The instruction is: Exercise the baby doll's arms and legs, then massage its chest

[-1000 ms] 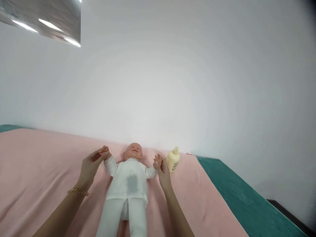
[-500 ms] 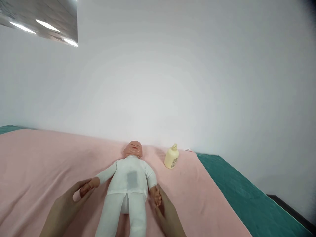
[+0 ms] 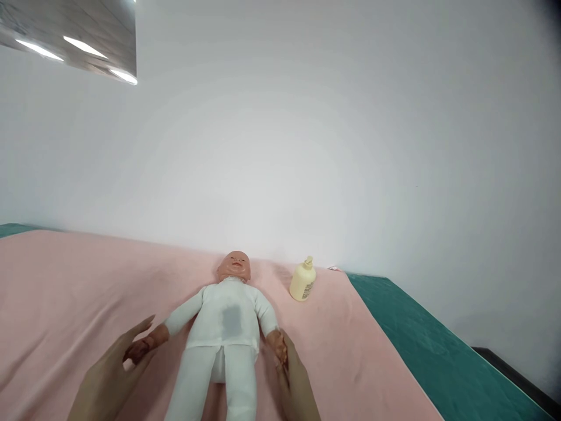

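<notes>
A baby doll (image 3: 209,327) in a white fabric body lies on its back on a pink cloth, its arms spread to the sides. The doll's hand on the left (image 3: 142,348) rests in the curve of my left hand (image 3: 107,371), with my thumb along its lower side and a fingertip raised above its wrist. On the other side, my right hand (image 3: 295,377) is closed round the doll's other hand (image 3: 277,345), thumb towards the body. A grey patch (image 3: 232,321) marks the doll's chest.
A pale yellow pump bottle (image 3: 302,280) stands beside the doll's shoulder on the right. The pink cloth (image 3: 359,351) covers most of a green surface (image 3: 421,333). A white wall (image 3: 280,146) rises behind it. A dark edge (image 3: 512,374) shows at the lower right.
My left hand and the doll's hand in it have moved outward and down, straightening that arm. A finger of my left hand has lifted. My right hand has barely moved.
</notes>
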`<act>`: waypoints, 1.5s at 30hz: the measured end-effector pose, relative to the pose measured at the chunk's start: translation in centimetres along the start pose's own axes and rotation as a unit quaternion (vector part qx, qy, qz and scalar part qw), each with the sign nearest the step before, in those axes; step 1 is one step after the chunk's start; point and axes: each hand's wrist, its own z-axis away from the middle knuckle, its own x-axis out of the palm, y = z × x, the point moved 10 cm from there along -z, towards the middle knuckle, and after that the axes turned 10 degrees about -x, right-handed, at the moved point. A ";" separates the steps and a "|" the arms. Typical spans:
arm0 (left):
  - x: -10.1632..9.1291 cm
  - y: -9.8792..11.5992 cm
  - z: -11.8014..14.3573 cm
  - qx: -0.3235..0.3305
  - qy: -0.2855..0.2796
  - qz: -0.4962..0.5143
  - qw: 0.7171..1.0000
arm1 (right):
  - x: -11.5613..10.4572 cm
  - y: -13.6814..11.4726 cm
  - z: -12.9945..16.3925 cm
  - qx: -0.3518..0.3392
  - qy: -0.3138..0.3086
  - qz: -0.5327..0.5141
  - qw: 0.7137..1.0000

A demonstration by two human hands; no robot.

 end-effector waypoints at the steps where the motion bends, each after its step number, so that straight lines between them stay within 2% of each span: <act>1: 0.0 0.0 -0.3 -0.008 -0.005 0.006 1.000 | -0.2 0.0 -0.4 -0.001 0.001 -0.001 1.000; 5: 0.0 1.9 -1.1 0.002 -0.006 0.053 0.999 | -0.6 -0.1 -3.0 -0.007 -0.005 -0.009 1.000; 10: 1.1 6.2 -3.6 0.040 -0.003 0.153 0.987 | 1.3 -0.8 -8.0 -0.035 -0.008 -0.047 0.998; 15: 4.8 9.5 -7.4 0.069 -0.038 0.269 0.960 | 3.8 0.0 -13.4 -0.071 0.069 -0.157 0.983; 18: 7.5 9.8 -9.7 0.045 -0.069 0.305 0.949 | 5.4 2.5 -15.5 -0.052 0.099 -0.224 0.968; 20: 9.1 9.7 -10.9 0.023 -0.086 0.304 0.949 | 6.5 4.5 -16.3 -0.014 0.100 -0.249 0.963; 23: 11.0 9.3 -12.3 0.005 -0.114 0.288 0.951 | 7.5 6.6 -16.8 0.052 0.086 -0.261 0.960; 26: 12.4 8.5 -13.4 -0.010 -0.125 0.241 0.962 | 7.6 6.8 -16.8 0.074 0.077 -0.255 0.961; 29: 12.9 7.8 -14.3 -0.006 -0.110 0.203 0.973 | 7.8 6.6 -16.5 0.083 0.070 -0.253 0.961; 34: 13.5 6.9 -15.1 0.000 -0.110 0.197 0.974 | 9.0 7.0 -15.4 0.105 0.052 -0.252 0.961; 40: 13.2 7.2 -14.6 0.016 -0.103 0.231 0.967 | 10.0 7.0 -15.0 0.105 0.036 -0.251 0.962; 45: 12.0 8.9 -12.8 0.045 -0.098 0.313 0.944 | 8.9 6.4 -15.4 0.079 0.041 -0.252 0.964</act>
